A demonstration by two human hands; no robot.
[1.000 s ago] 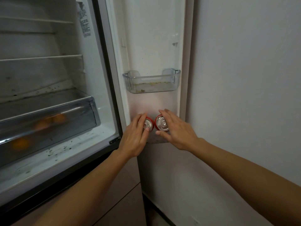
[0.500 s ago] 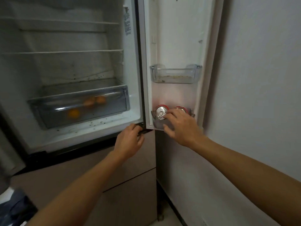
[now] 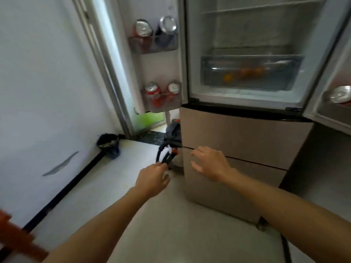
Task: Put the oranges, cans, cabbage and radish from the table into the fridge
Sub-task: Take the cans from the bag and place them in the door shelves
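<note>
The fridge (image 3: 237, 141) stands open with both upper doors swung out. Several oranges (image 3: 245, 74) lie in its clear drawer (image 3: 209, 73). The left door holds two cans (image 3: 153, 28) in the upper bin and two red cans (image 3: 161, 90) in the lower bin. One more can (image 3: 340, 94) shows in the right door's bin at the frame edge. My left hand (image 3: 152, 179) and my right hand (image 3: 210, 164) hang empty, fingers apart, in front of the lower fridge drawers. No cabbage or radish is in view.
A white wall with a black skirting fills the left. A dark pot (image 3: 109, 145) sits on the floor in the corner. Black gear with a hose (image 3: 170, 147) lies beside the fridge's left side. A red-brown wooden edge (image 3: 17, 242) shows bottom left.
Both hands have left the cans in the right door bin and dropped low, empty. The view has swung left and pulled back, bringing the left door and the floor into sight.
</note>
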